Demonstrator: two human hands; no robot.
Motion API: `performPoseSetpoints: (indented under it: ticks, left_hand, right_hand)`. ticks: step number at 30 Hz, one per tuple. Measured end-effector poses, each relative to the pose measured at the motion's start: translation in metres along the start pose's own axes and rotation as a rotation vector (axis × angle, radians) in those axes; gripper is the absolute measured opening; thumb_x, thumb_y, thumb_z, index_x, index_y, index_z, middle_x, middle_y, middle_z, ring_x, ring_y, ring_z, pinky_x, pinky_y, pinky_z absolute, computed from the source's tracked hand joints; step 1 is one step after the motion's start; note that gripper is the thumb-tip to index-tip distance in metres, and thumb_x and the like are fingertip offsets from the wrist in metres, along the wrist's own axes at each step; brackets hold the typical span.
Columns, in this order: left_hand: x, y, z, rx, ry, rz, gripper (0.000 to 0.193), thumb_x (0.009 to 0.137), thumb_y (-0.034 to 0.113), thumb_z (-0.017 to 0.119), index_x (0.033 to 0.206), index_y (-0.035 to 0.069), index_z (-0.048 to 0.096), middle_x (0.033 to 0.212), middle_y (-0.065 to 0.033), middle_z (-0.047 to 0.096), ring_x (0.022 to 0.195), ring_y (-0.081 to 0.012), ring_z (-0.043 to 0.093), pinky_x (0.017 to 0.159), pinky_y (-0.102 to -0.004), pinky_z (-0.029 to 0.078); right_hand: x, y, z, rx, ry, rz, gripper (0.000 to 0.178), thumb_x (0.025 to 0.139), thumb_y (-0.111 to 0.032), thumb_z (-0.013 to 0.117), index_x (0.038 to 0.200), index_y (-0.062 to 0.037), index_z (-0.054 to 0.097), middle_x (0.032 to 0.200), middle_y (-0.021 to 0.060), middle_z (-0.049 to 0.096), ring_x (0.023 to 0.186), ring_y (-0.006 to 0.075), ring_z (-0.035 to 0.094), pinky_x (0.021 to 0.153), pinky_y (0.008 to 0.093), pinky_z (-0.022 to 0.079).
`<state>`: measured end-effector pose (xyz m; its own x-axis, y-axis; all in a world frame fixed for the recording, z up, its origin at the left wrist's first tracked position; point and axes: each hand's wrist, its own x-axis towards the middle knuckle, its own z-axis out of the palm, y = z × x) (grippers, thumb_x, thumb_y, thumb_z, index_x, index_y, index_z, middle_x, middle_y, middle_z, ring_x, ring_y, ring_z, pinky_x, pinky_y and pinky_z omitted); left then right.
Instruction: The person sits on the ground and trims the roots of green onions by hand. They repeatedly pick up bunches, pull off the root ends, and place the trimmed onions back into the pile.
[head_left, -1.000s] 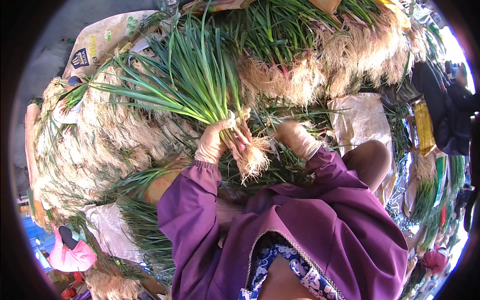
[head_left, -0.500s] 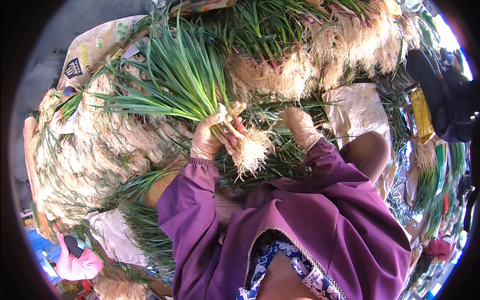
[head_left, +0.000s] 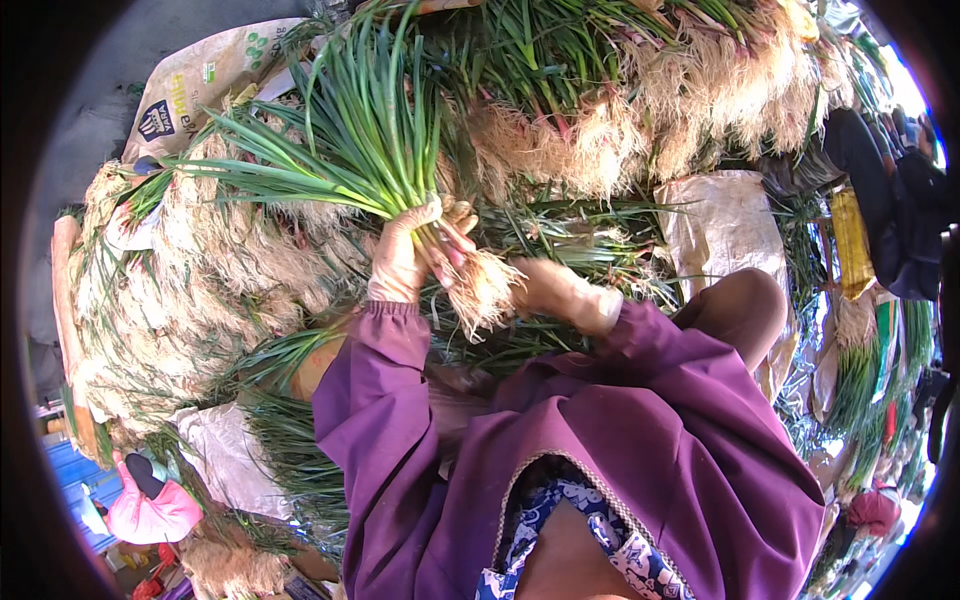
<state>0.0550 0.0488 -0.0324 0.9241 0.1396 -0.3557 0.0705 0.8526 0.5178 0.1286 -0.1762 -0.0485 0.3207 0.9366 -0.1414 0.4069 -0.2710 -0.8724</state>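
Observation:
My gloved left hand (head_left: 402, 250) is wrapped round a bunch of green onions (head_left: 385, 150), just above the pinkish bulbs. Long green leaves fan up and to the left, and the pale stringy roots (head_left: 482, 292) hang toward the lower right. Beside those roots is my right hand (head_left: 555, 292), also gloved and blurred by motion. Its fingers lie against or close to the root ends; whether they grip them cannot be made out. Loose green onions (head_left: 580, 240) lie beneath and beyond both hands.
A big heap of rooted onions (head_left: 200, 290) rises on the left, with another pile (head_left: 660, 110) at the far side. A pale sack (head_left: 725, 225) lies right of my hands. Two people, one in pink (head_left: 155, 512) at lower left and one in red (head_left: 873, 510) at lower right, are nearby.
My right hand has swung left and down, from apart on the right to beside the roots. The left hand with the green onions has shifted slightly left and up.

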Motion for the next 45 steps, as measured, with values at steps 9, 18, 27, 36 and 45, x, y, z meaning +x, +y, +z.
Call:
performPoseSetpoints:
  ticks: [9,18,27,36,45]
  left_hand:
    - [-0.003,-0.002,0.002,0.454,0.055,0.028,0.050,0.086,0.028,0.058,0.117,-0.011,0.056,0.075,-0.0191,0.067,0.063,-0.0248,0.066,0.067,-0.0299,0.056]
    - [-0.020,0.029,0.021,0.268,0.093,0.366,0.044,0.085,0.017,0.060,0.118,-0.010,0.051,0.103,-0.0218,0.065,0.051,-0.0253,0.063,0.041,-0.0299,0.053]
    - [-0.015,0.031,-0.020,0.231,0.048,0.109,0.035,0.087,0.025,0.061,0.104,-0.005,0.060,0.070,-0.0172,0.065,0.046,-0.0222,0.059,0.062,-0.0384,0.057]
    - [0.004,-0.008,0.007,0.356,-0.075,-0.074,0.034,0.085,0.026,0.058,0.097,-0.006,0.059,0.073,-0.0266,0.065,0.053,-0.0309,0.064,0.055,-0.0371,0.055]
    - [0.000,-0.011,0.008,0.367,-0.004,0.029,0.034,0.085,0.026,0.056,0.083,-0.007,0.061,0.068,-0.0262,0.065,0.046,-0.0275,0.061,0.048,-0.0297,0.052]
  right_hand:
    - [-0.017,-0.008,-0.054,-0.119,-0.371,0.405,0.048,0.074,-0.043,0.078,0.102,-0.0054,0.068,0.084,0.0101,0.070,0.071,0.0211,0.066,0.063,0.0320,0.052]
    - [0.161,-0.038,-0.087,-0.581,0.141,0.569,0.032,0.093,-0.029,0.057,0.104,0.0005,0.064,0.096,0.0181,0.068,0.092,0.0315,0.066,0.082,0.0403,0.052]
    - [0.107,0.024,-0.073,0.230,0.181,0.293,0.035,0.089,-0.027,0.063,0.108,0.0029,0.061,0.093,0.0161,0.068,0.082,0.0280,0.066,0.073,0.0344,0.052]
    - [0.015,-0.017,-0.005,0.009,0.428,-0.007,0.025,0.089,-0.019,0.062,0.111,-0.0088,0.063,0.099,0.0138,0.068,0.088,0.0299,0.067,0.077,0.0352,0.052]
    - [0.086,-0.023,-0.007,1.062,0.333,0.026,0.040,0.093,-0.027,0.062,0.121,-0.0009,0.050,0.088,0.0056,0.061,0.075,0.0098,0.055,0.064,0.0252,0.047]
